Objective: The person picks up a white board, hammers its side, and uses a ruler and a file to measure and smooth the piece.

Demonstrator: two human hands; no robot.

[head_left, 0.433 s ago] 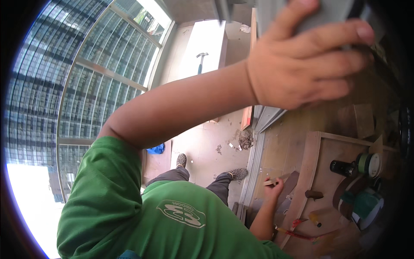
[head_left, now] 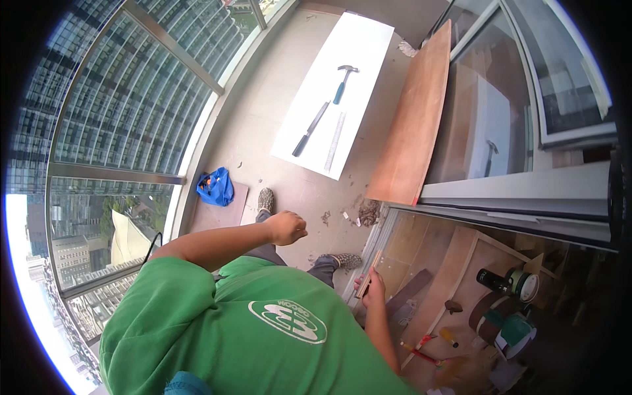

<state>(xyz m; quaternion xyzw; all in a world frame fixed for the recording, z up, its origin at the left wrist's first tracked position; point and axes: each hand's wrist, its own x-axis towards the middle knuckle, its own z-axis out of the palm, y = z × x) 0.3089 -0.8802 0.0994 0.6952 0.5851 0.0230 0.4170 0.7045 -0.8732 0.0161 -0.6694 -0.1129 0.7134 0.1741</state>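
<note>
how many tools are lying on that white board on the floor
3: a hammer at the far end of the white board, a dark-handled long tool below it, and a ruler beside that. None looks hidden.

Thin wood strip, light brown, long and narrow. Tilted, standing almost upright. Lower end pinched in right hand. Upper end close beside the shoe.
</note>
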